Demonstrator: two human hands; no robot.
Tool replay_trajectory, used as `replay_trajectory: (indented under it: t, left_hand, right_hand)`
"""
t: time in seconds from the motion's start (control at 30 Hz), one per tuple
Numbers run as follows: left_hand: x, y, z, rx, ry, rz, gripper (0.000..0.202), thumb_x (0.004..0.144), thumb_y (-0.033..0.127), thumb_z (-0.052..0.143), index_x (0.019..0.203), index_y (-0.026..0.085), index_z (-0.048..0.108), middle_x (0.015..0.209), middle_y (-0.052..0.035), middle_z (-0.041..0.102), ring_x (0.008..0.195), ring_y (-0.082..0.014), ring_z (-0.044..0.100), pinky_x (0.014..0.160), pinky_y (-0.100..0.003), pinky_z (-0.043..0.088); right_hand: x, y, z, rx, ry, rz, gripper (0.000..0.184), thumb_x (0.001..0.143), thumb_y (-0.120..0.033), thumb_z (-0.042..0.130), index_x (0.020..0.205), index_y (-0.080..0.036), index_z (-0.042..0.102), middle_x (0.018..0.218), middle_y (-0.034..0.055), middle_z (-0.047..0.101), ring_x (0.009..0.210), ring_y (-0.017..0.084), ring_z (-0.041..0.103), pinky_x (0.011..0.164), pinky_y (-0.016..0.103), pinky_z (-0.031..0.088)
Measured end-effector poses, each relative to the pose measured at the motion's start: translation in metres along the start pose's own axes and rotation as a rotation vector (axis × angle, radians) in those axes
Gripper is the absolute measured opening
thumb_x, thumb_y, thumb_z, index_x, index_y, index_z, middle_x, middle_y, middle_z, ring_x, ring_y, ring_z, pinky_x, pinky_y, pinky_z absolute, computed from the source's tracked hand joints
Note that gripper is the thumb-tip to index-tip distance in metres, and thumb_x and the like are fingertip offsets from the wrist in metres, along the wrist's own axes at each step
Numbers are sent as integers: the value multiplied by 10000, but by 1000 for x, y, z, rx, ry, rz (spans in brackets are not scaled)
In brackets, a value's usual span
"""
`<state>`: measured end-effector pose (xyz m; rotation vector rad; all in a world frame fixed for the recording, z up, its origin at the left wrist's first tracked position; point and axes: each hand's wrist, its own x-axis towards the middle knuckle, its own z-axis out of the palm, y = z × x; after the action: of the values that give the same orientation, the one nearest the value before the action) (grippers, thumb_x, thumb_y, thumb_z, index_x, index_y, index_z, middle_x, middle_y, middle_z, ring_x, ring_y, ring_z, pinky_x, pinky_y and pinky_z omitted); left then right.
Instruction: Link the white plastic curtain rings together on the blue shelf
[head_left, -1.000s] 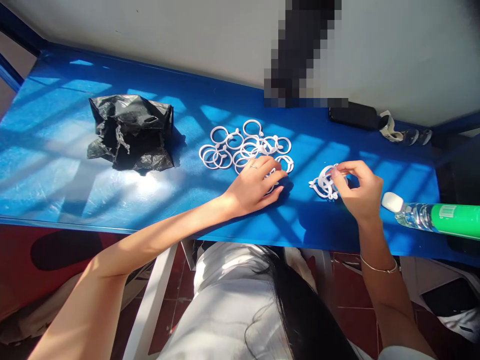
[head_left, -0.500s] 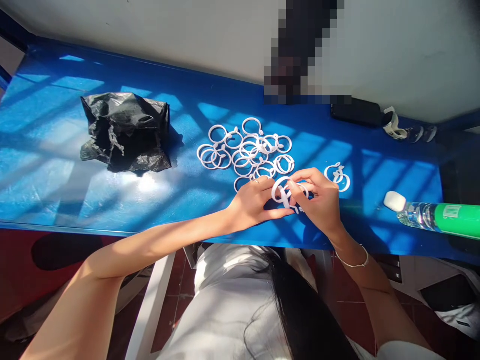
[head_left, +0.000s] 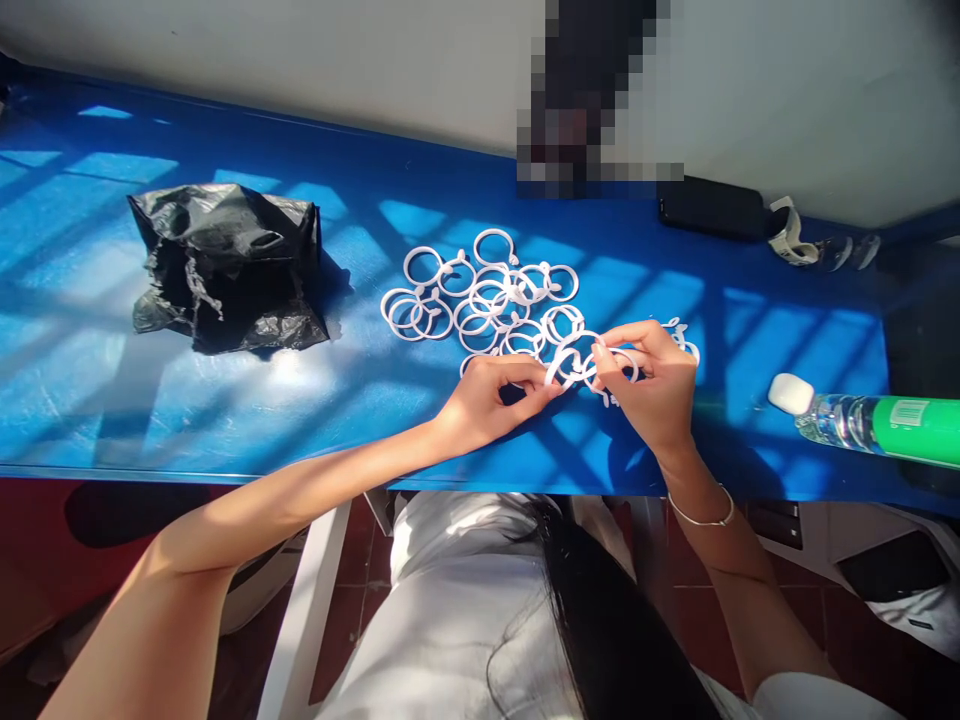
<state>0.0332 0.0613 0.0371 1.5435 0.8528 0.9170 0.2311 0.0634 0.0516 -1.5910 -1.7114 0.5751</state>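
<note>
My left hand (head_left: 491, 402) pinches the edge of a white plastic curtain ring (head_left: 551, 370) between thumb and fingertips. My right hand (head_left: 654, 385) grips white rings with its thumb and fingers; they overlap the ring at my left fingertips, and I cannot tell whether they are linked. Small white eyelet pieces (head_left: 609, 398) show just below the right fingers. Just beyond both hands lies a loose pile of white curtain rings (head_left: 517, 292), many with a small eyelet. More white ring pieces (head_left: 691, 350) lie partly hidden behind my right hand.
A crumpled black plastic bag (head_left: 232, 235) stands on the blue table (head_left: 360, 420) at left. At right lies a bottle (head_left: 840, 420) with a green label and white cap. A black phone-like object (head_left: 712, 208) and a white strap (head_left: 789, 235) rest along the back edge.
My hands have drawn slightly apart, the left fingertips now at the ring's left edge. The right hand has shifted right, covering more of the ring pieces behind it. The view has shifted a little.
</note>
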Motion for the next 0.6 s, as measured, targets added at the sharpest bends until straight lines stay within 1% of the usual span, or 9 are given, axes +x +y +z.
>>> replay_trajectory:
  t: [0.07, 0.2, 0.27, 0.33, 0.4, 0.5, 0.6]
  left_hand:
    - [1, 0, -2, -28, 26, -5, 198, 878, 297, 587, 815, 140, 690, 806, -53, 696, 733, -136, 632, 681, -238, 492]
    - [3, 3, -6, -92, 49, -16, 205, 875, 315, 603, 812, 145, 698, 830, -55, 708, 768, -147, 651, 713, -250, 518]
    - [4, 5, -9, -114, 51, -26, 203, 872, 323, 611, 814, 151, 703, 833, -53, 712, 767, -148, 655, 711, -256, 525]
    - [5, 8, -11, -129, 77, -40, 209, 862, 343, 624, 808, 158, 706, 825, -51, 713, 761, -151, 658, 700, -262, 532]
    - [6, 11, -14, -136, 111, -65, 230, 846, 379, 641, 794, 165, 709, 809, -48, 712, 749, -154, 658, 678, -266, 536]
    - [8, 13, -17, -168, 132, -118, 273, 825, 434, 653, 785, 171, 716, 795, -48, 711, 706, -148, 655, 636, -264, 536]
    - [8, 14, -18, -225, 135, -168, 313, 803, 472, 666, 769, 166, 718, 767, -47, 708, 657, -139, 648, 622, -264, 535]
  right_hand:
    - [3, 5, -4, -19, 9, 9, 66, 820, -278, 638, 800, -237, 590, 644, -32, 627, 471, 134, 599, 467, 250, 470]
    - [9, 13, -10, -41, -17, 43, 79, 821, -289, 626, 778, -242, 580, 569, -46, 575, 422, 126, 557, 434, 254, 438]
    - [12, 15, -14, -79, 4, 56, 86, 819, -288, 621, 767, -236, 577, 511, -57, 526, 410, 132, 545, 438, 263, 435]
    - [17, 18, -21, -121, 46, 63, 94, 816, -286, 618, 757, -226, 575, 489, -59, 501, 412, 138, 540, 450, 273, 436]
    - [21, 22, -30, -178, 74, 65, 91, 809, -287, 617, 754, -225, 578, 520, -48, 525, 438, 143, 544, 463, 280, 433]
    - [26, 30, -45, -329, 104, 62, 67, 786, -283, 623, 746, -240, 592, 590, -21, 586, 524, 171, 574, 504, 299, 441]
    - [28, 39, -57, -431, 82, 77, 73, 787, -317, 620, 763, -249, 610, 663, 9, 635, 621, 212, 607, 582, 342, 480]
